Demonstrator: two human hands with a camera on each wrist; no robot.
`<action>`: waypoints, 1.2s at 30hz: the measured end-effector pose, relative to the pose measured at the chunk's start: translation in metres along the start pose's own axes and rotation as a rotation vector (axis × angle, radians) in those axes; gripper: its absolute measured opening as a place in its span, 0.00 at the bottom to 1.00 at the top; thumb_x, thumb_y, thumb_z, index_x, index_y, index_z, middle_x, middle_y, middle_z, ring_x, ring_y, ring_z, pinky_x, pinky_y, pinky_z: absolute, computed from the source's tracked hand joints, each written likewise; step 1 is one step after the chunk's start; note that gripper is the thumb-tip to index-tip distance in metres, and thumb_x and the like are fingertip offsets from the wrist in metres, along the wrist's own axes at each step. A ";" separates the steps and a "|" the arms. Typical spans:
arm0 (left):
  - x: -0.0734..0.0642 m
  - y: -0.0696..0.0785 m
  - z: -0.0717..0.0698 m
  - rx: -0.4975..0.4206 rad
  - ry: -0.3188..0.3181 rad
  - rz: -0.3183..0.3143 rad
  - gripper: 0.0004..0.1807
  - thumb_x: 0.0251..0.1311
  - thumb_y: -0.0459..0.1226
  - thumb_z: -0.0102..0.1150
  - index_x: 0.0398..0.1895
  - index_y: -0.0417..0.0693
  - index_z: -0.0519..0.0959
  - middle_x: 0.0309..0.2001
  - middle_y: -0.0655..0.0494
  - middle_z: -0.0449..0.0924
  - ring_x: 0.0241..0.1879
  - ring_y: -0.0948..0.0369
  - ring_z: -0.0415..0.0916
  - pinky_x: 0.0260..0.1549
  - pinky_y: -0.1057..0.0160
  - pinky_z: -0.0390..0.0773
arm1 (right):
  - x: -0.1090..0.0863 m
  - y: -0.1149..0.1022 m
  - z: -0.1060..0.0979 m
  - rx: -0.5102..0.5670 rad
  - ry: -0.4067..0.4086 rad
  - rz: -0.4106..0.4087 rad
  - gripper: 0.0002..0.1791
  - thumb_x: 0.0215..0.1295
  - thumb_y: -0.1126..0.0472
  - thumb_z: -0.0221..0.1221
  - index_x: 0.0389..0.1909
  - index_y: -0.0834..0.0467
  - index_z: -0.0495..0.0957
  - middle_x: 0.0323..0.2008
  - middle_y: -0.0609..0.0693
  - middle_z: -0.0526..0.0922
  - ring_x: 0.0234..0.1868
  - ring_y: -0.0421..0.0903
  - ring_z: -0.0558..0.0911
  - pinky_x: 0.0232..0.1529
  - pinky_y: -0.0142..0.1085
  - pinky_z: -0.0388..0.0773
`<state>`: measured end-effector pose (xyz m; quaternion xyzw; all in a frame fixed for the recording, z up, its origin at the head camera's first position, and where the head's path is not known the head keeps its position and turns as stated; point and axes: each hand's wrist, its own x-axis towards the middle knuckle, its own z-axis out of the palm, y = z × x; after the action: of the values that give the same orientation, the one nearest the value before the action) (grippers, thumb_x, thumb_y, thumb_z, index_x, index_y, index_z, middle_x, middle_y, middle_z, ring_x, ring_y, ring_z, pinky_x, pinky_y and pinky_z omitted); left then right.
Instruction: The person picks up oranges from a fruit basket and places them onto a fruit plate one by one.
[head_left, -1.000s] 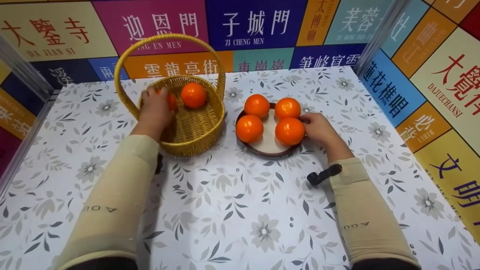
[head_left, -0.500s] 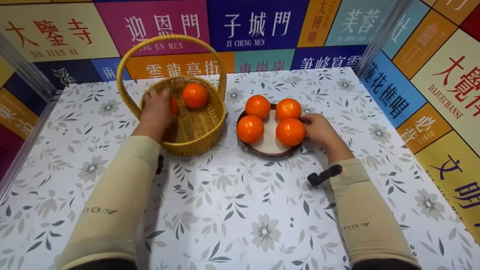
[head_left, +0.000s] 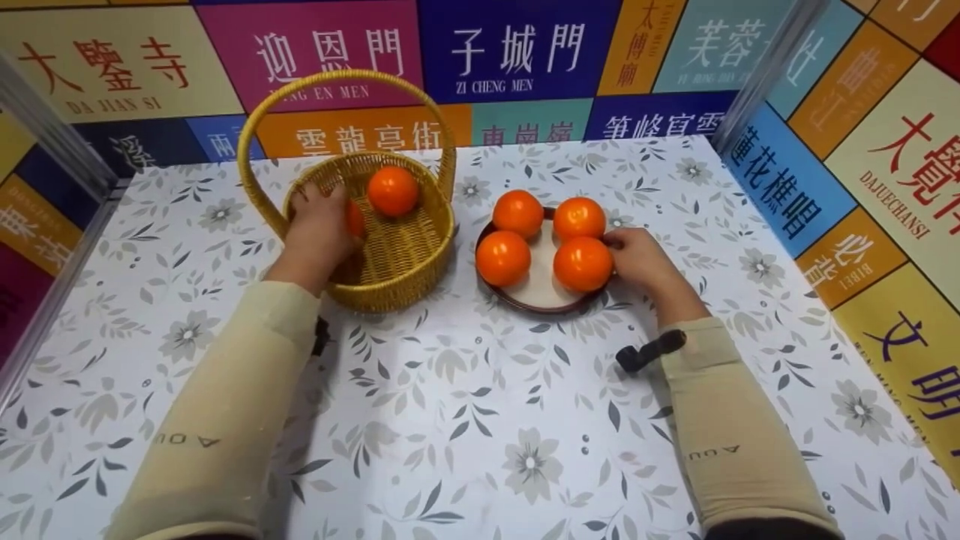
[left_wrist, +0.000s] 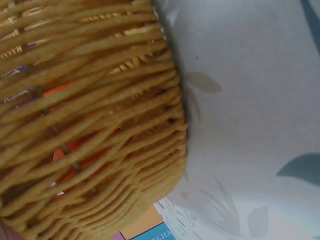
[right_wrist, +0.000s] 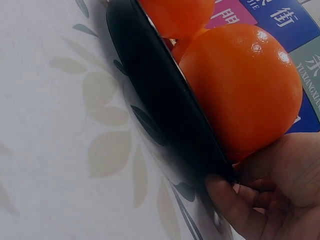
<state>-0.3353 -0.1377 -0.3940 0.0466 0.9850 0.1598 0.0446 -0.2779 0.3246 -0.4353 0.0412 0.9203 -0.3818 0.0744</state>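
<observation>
My left hand point(head_left: 319, 229) reaches over the left side of the yellow wicker basket point(head_left: 390, 296) and grips an orange point(head_left: 355, 218), mostly hidden under the fingers. Another orange point(head_left: 393, 191) sits farther back in the basket. In the left wrist view, the woven wall point(left_wrist: 115, 125) fills much of the picture, with bits of orange showing through its gaps. My right hand point(head_left: 645, 262) pinches the right rim of a dark-edged plate point(head_left: 544, 296) bearing several oranges. The right wrist view shows the thumb and fingers at the plate's rim, close beside the nearest orange point(right_wrist: 242, 87).
A white tablecloth point(head_left: 450, 420) with grey leaves and flowers covers the table. The basket's tall arched handle point(head_left: 345, 75) rises above its opening. Panels point(head_left: 517, 52) with coloured blocks and lettering stand along the back and both sides.
My left hand has shifted slightly to the right and toward me, with the orange in its grip. The right hand and the plate stay as they were; the view has drifted a little.
</observation>
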 end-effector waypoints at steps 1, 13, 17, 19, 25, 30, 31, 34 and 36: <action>-0.001 0.001 0.001 -0.011 -0.001 0.000 0.45 0.59 0.39 0.69 0.78 0.46 0.57 0.71 0.24 0.51 0.71 0.28 0.49 0.66 0.33 0.70 | 0.000 0.000 0.000 0.007 -0.002 0.006 0.22 0.76 0.60 0.52 0.64 0.67 0.77 0.60 0.66 0.80 0.57 0.59 0.76 0.65 0.52 0.71; -0.021 0.029 0.004 -0.044 0.105 0.112 0.40 0.59 0.40 0.72 0.72 0.45 0.65 0.66 0.29 0.59 0.68 0.33 0.57 0.61 0.37 0.77 | 0.001 0.001 -0.001 0.018 -0.003 0.014 0.22 0.76 0.61 0.52 0.64 0.66 0.77 0.59 0.66 0.81 0.56 0.58 0.76 0.63 0.50 0.72; -0.027 0.041 0.002 -0.076 0.137 0.145 0.38 0.59 0.41 0.73 0.71 0.47 0.66 0.66 0.30 0.60 0.67 0.35 0.60 0.60 0.37 0.78 | 0.001 0.002 0.000 0.016 0.003 0.007 0.22 0.76 0.61 0.51 0.64 0.66 0.77 0.60 0.66 0.80 0.58 0.59 0.76 0.64 0.50 0.71; -0.031 0.047 0.001 -0.093 0.160 0.162 0.38 0.59 0.41 0.72 0.71 0.48 0.66 0.65 0.31 0.61 0.66 0.36 0.60 0.60 0.38 0.78 | 0.001 0.002 0.000 0.021 -0.003 0.016 0.22 0.76 0.61 0.51 0.65 0.66 0.77 0.61 0.66 0.80 0.59 0.59 0.75 0.65 0.51 0.70; -0.045 0.065 0.003 -0.148 0.241 0.224 0.35 0.59 0.41 0.72 0.69 0.51 0.69 0.65 0.35 0.62 0.64 0.40 0.61 0.59 0.41 0.79 | 0.001 0.001 -0.001 0.025 -0.010 0.031 0.23 0.76 0.60 0.51 0.66 0.66 0.76 0.61 0.65 0.79 0.58 0.59 0.76 0.65 0.51 0.70; -0.055 0.081 0.004 -0.175 0.283 0.258 0.34 0.59 0.42 0.72 0.68 0.54 0.70 0.66 0.38 0.62 0.64 0.41 0.62 0.57 0.41 0.81 | 0.000 0.001 -0.001 -0.002 0.002 -0.003 0.22 0.76 0.60 0.51 0.64 0.66 0.77 0.58 0.66 0.81 0.54 0.58 0.77 0.60 0.49 0.72; -0.056 0.083 0.005 -0.179 0.288 0.266 0.34 0.59 0.42 0.72 0.68 0.54 0.70 0.66 0.39 0.62 0.64 0.41 0.62 0.57 0.41 0.81 | 0.000 0.001 -0.001 0.001 0.003 0.001 0.22 0.76 0.60 0.51 0.64 0.66 0.78 0.58 0.65 0.81 0.53 0.57 0.77 0.59 0.48 0.73; -0.061 0.091 0.007 -0.189 0.304 0.300 0.34 0.59 0.43 0.71 0.68 0.54 0.71 0.66 0.39 0.62 0.64 0.41 0.62 0.57 0.41 0.80 | 0.000 0.000 -0.001 0.007 -0.004 0.010 0.21 0.77 0.60 0.52 0.64 0.65 0.78 0.58 0.65 0.81 0.53 0.57 0.78 0.58 0.47 0.73; -0.064 0.097 0.008 -0.188 0.312 0.321 0.34 0.59 0.43 0.72 0.68 0.54 0.71 0.66 0.40 0.63 0.65 0.42 0.62 0.57 0.42 0.80 | 0.000 0.000 -0.001 0.011 -0.008 0.015 0.21 0.77 0.60 0.52 0.64 0.65 0.78 0.58 0.65 0.81 0.53 0.57 0.78 0.58 0.47 0.74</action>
<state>-0.2632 -0.0507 -0.3664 0.1728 0.9408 0.2611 -0.1297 -0.2778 0.3249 -0.4342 0.0468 0.9175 -0.3866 0.0806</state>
